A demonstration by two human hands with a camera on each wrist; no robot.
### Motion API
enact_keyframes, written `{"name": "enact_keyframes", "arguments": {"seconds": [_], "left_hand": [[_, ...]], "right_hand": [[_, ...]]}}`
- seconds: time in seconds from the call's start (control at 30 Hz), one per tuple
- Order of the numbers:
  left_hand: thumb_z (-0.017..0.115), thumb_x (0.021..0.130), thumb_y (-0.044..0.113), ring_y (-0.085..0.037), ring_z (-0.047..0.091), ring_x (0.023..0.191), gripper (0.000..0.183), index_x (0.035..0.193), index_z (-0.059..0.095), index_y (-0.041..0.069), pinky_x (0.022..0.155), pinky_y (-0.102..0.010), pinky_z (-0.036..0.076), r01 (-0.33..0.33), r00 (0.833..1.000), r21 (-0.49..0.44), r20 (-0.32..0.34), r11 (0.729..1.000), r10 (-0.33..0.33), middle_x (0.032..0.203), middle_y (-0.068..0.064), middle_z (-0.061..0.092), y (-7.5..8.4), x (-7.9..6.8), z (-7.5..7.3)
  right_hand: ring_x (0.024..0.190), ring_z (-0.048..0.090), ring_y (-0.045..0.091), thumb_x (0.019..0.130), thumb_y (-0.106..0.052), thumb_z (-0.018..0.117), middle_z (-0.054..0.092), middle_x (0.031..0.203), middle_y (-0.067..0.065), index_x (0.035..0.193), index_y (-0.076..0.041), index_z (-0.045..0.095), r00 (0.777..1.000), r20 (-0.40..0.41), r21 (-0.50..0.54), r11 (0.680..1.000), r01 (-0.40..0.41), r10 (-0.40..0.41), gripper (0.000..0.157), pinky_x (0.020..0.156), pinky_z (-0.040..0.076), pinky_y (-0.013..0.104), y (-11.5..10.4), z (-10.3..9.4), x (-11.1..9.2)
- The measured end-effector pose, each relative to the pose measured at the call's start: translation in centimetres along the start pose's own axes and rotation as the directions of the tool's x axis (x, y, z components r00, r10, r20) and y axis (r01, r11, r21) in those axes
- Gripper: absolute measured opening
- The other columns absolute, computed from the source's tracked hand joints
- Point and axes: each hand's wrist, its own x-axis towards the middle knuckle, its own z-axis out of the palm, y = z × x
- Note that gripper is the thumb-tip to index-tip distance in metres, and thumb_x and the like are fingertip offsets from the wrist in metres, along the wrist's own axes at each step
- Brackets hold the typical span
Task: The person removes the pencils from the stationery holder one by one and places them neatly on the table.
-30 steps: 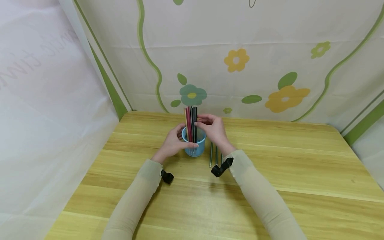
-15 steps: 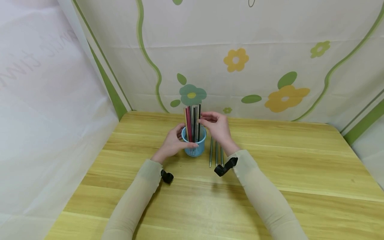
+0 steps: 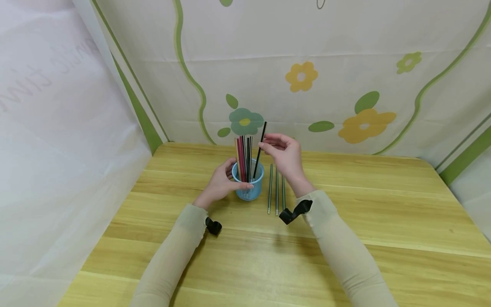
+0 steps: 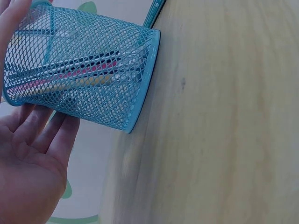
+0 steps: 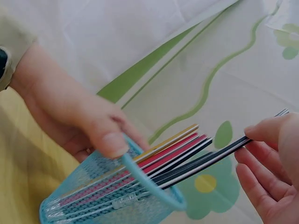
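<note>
My left hand (image 3: 220,183) grips the light blue mesh pencil cup (image 4: 88,65) around its side, thumb across the front near the rim. Inside the cup lean several pencils (image 3: 242,157), yellow, red and black-and-white striped. Between right thumb and fingers, my right hand (image 3: 287,158) pinches a black pencil with white stripes (image 5: 219,157) near its upper end. That pencil is tilted to the right, and its lower end, with a silvery band, is still within the cup's mouth.
Right of the cup, 3 dark green pencils (image 3: 277,192) lie side by side on the wooden table (image 3: 245,256). A white cloth backdrop with printed flowers (image 3: 301,76) hangs behind the table, with another white cloth (image 3: 69,149) at the left.
My right hand has drawn the black pencil up and to the right, away from the other pencils in the cup. The left hand and cup have stayed in place.
</note>
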Motion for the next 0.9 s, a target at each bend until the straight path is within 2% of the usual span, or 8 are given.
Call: {"name": "enact_keyframes", "arguments": {"seconds": [0.23, 0.47, 0.6, 0.9], "left_hand": [[0.094, 0.075, 0.023, -0.019, 0.06, 0.117, 0.075, 0.137, 0.053, 0.016, 0.103, -0.041, 0.047, 0.015, 1.0, 0.018, -0.009, 1.0, -0.015, 0.127, -0.001, 0.062, 0.1, -0.1, 0.0], [0.094, 0.075, 0.019, -0.023, 0.06, 0.118, 0.077, 0.14, 0.052, 0.012, 0.104, -0.043, 0.046, 0.011, 1.0, 0.008, 0.001, 1.0, -0.011, 0.13, -0.006, 0.062, 0.2, 0.0, 0.0], [0.093, 0.076, 0.017, -0.027, 0.059, 0.119, 0.079, 0.142, 0.051, 0.008, 0.105, -0.045, 0.045, 0.008, 1.0, 0.001, 0.002, 1.0, -0.008, 0.132, -0.01, 0.061, 0.3, 0.0, 0.0], [0.094, 0.075, 0.021, -0.021, 0.06, 0.119, 0.077, 0.139, 0.053, 0.015, 0.106, -0.04, 0.045, 0.014, 1.0, 0.0, -0.001, 1.0, -0.014, 0.13, -0.002, 0.061, -0.2, 0.1, 0.0]], "right_hand": [[0.085, 0.07, 0.022, 0.089, -0.011, 0.082, 0.072, 0.103, 0.012, 0.117, 0.001, 0.072, 0.999, -0.04, 0.059, 0.998, 0.039, -0.036, 0.032, 0.083, 0.059, 0.04, -1.4, -0.7, 0.1], [0.083, 0.071, 0.021, 0.088, -0.01, 0.083, 0.073, 0.1, 0.011, 0.115, 0.001, 0.073, 0.994, -0.084, 0.085, 0.994, 0.07, -0.063, 0.03, 0.078, 0.059, 0.032, -2.5, -1.4, 0.2], [0.08, 0.071, 0.022, 0.087, -0.009, 0.083, 0.074, 0.098, 0.012, 0.112, 0.0, 0.074, 0.991, -0.109, 0.103, 0.991, 0.091, -0.079, 0.028, 0.077, 0.06, 0.032, -2.8, -1.9, 0.3], [0.081, 0.072, 0.021, 0.088, -0.007, 0.082, 0.073, 0.098, 0.012, 0.113, 0.0, 0.074, 0.991, -0.108, 0.129, 0.988, 0.087, -0.073, 0.027, 0.076, 0.06, 0.031, -3.0, -3.1, 0.0]]}}
